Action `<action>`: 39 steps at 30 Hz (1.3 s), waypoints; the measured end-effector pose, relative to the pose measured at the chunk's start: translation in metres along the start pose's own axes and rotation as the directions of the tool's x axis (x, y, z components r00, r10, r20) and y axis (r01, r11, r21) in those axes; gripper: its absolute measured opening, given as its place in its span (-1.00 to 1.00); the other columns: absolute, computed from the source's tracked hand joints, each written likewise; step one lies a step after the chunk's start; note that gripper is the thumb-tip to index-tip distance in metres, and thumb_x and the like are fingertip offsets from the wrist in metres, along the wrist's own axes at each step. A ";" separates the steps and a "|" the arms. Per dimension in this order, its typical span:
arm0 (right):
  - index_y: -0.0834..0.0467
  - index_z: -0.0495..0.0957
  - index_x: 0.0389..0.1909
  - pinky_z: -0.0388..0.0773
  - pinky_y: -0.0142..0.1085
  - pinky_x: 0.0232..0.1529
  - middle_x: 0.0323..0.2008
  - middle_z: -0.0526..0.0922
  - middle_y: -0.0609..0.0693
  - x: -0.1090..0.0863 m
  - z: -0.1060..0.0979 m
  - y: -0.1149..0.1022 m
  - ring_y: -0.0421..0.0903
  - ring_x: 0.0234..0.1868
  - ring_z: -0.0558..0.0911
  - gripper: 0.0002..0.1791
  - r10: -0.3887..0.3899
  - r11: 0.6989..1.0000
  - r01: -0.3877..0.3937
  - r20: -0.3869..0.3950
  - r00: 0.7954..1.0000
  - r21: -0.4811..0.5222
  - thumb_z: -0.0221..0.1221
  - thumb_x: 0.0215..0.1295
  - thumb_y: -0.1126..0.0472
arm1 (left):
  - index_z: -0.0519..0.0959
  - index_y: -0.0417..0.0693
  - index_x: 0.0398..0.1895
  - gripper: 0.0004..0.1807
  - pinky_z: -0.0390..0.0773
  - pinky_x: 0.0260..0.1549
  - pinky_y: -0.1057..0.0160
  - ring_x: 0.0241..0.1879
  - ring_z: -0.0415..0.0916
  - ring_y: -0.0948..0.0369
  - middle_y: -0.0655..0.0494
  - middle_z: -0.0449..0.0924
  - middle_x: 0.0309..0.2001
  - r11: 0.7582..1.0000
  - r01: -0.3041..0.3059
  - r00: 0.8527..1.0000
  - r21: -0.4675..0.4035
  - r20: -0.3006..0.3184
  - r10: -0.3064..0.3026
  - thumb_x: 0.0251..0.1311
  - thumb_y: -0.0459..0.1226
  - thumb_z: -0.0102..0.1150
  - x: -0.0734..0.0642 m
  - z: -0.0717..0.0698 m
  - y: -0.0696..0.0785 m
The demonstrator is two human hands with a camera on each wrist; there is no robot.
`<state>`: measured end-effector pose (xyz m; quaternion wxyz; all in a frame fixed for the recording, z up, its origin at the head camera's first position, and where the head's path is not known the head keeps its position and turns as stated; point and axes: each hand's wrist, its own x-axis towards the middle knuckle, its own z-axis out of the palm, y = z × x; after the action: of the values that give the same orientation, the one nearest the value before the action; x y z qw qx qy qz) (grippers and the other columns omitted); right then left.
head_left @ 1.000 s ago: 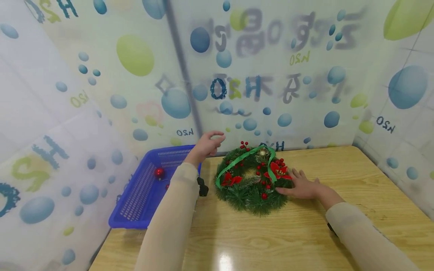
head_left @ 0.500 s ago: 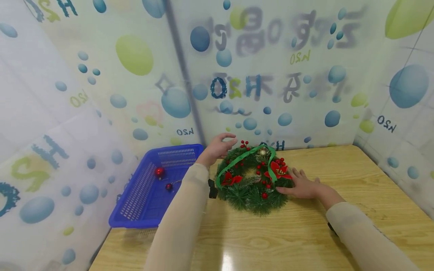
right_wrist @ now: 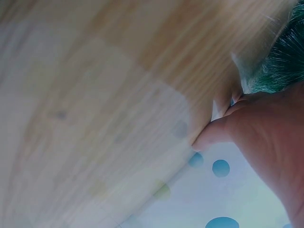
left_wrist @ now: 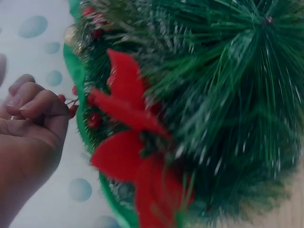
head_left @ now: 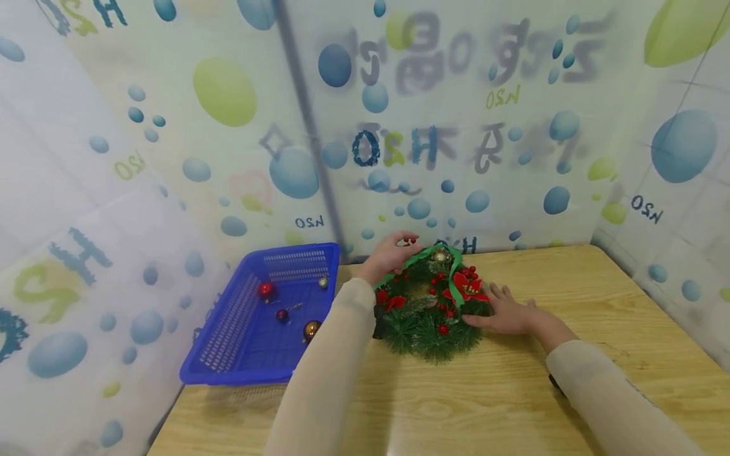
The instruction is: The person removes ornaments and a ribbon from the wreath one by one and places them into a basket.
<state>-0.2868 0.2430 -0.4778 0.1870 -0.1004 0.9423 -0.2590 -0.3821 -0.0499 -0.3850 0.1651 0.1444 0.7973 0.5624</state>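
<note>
A green Christmas wreath point(head_left: 430, 339) lies on the table, trimmed with red poinsettia flowers point(head_left: 469, 288), red berries and a loose green ribbon point(head_left: 457, 278). My left hand point(head_left: 390, 256) hovers at its far left rim, beside a berry sprig point(left_wrist: 72, 110). Its fingers are bent loosely, and nothing shows in its grasp. In the left wrist view a red poinsettia point(left_wrist: 118, 159) fills the space right of that hand. My right hand point(head_left: 507, 315) rests at the wreath's right edge with fingers spread, its thumb touching the needles.
Left of the wreath stands a blue plastic basket point(head_left: 191, 375). Inside are a red bauble point(head_left: 265, 290), a small dark red one point(head_left: 282, 315), a gold one point(head_left: 312, 330) and a small pale one point(head_left: 323, 282). A patterned curtain point(head_left: 485, 145) rises behind the wooden table point(head_left: 473, 405).
My left hand has moved right from beside the basket to the wreath's far left rim, uncovering more baubles in the basket. My right hand and the wreath stay in place.
</note>
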 end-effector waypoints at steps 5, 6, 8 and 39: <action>0.23 -0.32 0.74 -0.60 0.68 0.33 0.70 -0.39 0.38 0.000 0.000 -0.002 0.51 0.67 -0.41 0.43 0.014 1.000 -0.014 0.001 1.000 -0.019 0.08 0.27 -0.66 | 0.38 0.25 0.57 -0.43 0.13 -0.49 0.11 -0.67 -0.10 0.24 0.23 0.19 -0.60 0.999 -0.043 0.999 -0.025 0.023 0.044 0.58 0.04 0.14 0.010 0.011 -0.004; 0.23 -0.32 0.74 -0.61 0.69 0.32 0.70 -0.39 0.38 0.000 0.000 -0.002 0.51 0.67 -0.41 0.43 0.014 1.000 -0.014 0.000 1.000 -0.020 0.08 0.27 -0.67 | 0.38 0.26 0.57 -0.43 0.14 -0.49 0.10 -0.67 -0.09 0.24 0.24 0.18 -0.60 0.999 -0.046 0.998 -0.023 0.029 0.046 0.58 0.05 0.14 0.011 0.013 -0.004; 0.23 -0.31 0.74 -0.61 0.69 0.32 0.70 -0.38 0.38 0.002 0.000 -0.001 0.51 0.67 -0.41 0.44 0.013 1.000 -0.013 -0.005 1.000 -0.026 0.06 0.26 -0.68 | 0.38 0.27 0.57 -0.41 0.16 -0.49 0.10 -0.67 -0.07 0.24 0.24 0.23 -0.58 0.999 -0.047 0.998 -0.006 0.038 0.047 0.56 0.06 0.16 0.014 0.017 -0.004; 0.18 -0.31 0.75 -0.59 0.68 0.34 0.72 -0.37 0.33 0.005 0.000 0.003 0.48 0.69 -0.39 0.45 0.034 0.999 -0.034 0.003 0.999 -0.014 0.03 0.22 -0.73 | 0.42 0.19 0.57 -0.50 0.25 -0.49 0.17 -0.67 -0.02 0.25 0.18 0.43 -0.45 0.996 0.030 0.996 0.081 0.076 -0.036 0.66 -0.04 0.02 0.030 0.045 -0.031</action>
<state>-0.2915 0.2440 -0.4813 0.1921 -0.0858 0.9454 -0.2490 -0.3915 -0.0094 -0.4315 0.1992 0.1593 0.8145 0.5211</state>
